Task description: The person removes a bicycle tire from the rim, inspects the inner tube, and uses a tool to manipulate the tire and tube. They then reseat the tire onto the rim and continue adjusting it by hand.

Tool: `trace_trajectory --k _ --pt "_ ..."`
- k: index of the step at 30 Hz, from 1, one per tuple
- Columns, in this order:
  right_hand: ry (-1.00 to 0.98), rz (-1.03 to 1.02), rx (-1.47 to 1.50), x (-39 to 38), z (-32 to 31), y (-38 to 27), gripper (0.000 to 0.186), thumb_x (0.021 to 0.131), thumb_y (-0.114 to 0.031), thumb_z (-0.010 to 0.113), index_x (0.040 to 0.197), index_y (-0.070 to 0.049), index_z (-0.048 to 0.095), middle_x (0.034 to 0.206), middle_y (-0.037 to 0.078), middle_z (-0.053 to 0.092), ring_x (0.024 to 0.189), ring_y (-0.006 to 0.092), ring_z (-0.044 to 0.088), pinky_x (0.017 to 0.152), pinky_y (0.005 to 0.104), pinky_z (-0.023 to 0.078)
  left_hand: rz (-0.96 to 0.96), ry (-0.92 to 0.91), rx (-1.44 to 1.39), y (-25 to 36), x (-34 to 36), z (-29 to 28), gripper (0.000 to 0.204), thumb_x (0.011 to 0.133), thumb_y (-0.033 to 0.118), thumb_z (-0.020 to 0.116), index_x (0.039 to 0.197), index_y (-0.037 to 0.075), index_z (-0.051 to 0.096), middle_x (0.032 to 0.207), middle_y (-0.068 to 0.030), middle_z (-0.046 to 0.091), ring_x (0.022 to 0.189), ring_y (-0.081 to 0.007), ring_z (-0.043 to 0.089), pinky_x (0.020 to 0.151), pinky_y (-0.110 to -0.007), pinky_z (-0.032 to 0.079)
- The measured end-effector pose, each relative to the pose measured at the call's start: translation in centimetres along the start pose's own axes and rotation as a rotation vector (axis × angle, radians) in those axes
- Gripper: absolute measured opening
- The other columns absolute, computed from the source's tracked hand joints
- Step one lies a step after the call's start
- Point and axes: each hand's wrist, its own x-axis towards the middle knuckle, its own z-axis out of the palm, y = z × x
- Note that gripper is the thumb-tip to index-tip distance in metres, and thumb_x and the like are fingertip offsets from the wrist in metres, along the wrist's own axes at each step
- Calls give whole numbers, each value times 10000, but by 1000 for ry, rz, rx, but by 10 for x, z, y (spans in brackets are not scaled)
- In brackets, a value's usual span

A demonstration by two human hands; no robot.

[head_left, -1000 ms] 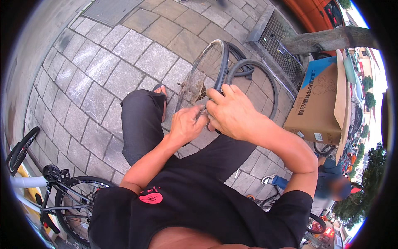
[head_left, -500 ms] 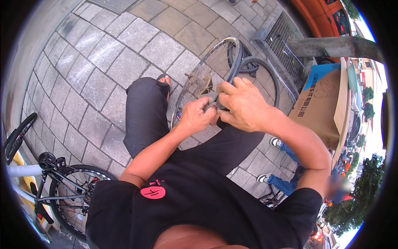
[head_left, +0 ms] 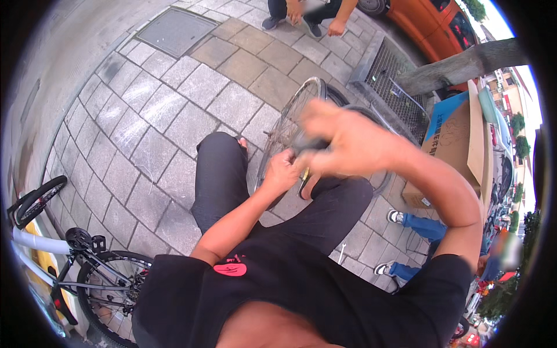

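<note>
My left hand [head_left: 283, 173] is closed in a pinch in front of my knees. What it grips is too small and blurred to make out. Just to its right, my right hand [head_left: 342, 139] is raised and smeared by motion, so its fingers are unclear. A blurred dark grey thing shows between the two hands. Behind them stands a spoked bicycle wheel [head_left: 320, 88], partly hidden by my right hand and forearm. A black tyre or tube [head_left: 374, 119] curves beside the wheel, also partly covered.
A wrench [head_left: 342, 253] lies on the paving by my right leg. Right of the wheel are a cardboard box [head_left: 449, 139], a tree trunk [head_left: 464, 65] and a metal grate [head_left: 394, 87]. A bicycle [head_left: 101, 284] is at left. Another person [head_left: 307, 13] squats ahead; a jeans-clad person [head_left: 426, 226] is at right.
My right hand has lifted and blurred, no longer close against my left. The view has shifted, so the squatting person ahead and the wrench now show.
</note>
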Motion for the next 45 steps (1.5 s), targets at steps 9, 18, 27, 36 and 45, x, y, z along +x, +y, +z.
trace_trajectory --k 9,18,27,36,45 --pt "469 270 231 -101 106 41 299 909 -258 769 957 8 640 1094 116 576 1068 222 573 950 347 460 -198 -45 255 65 -5 -31 530 975 526 526 911 56 764 702 -87 739 795 -284 754 1010 -418 499" --pt "629 397 555 -104 180 53 283 964 -256 746 944 21 691 1053 100 629 1044 184 629 908 337 486 -214 -280 85 81 -2 -46 503 1002 444 551 896 -17 720 753 -123 743 747 -231 738 751 -375 563" --pt "660 476 742 -90 236 117 401 1000 -369 721 962 29 697 872 127 672 596 151 636 524 299 504 -264 -271 -145 80 -21 -34 315 951 225 605 1001 -66 715 803 -89 731 737 -148 699 694 -318 557" --pt "808 403 513 -67 237 126 413 939 -348 757 1098 32 730 1070 137 659 971 247 651 829 355 516 -173 -569 440 104 19 -51 345 943 314 713 977 -25 767 739 -75 694 702 -118 606 672 -328 525" --pt "786 453 395 -65 213 111 458 893 -370 761 1129 22 738 1149 149 660 1071 300 675 912 383 525 -59 -587 707 134 38 -50 339 892 299 737 901 -39 759 674 -147 686 649 -168 681 634 -369 534"
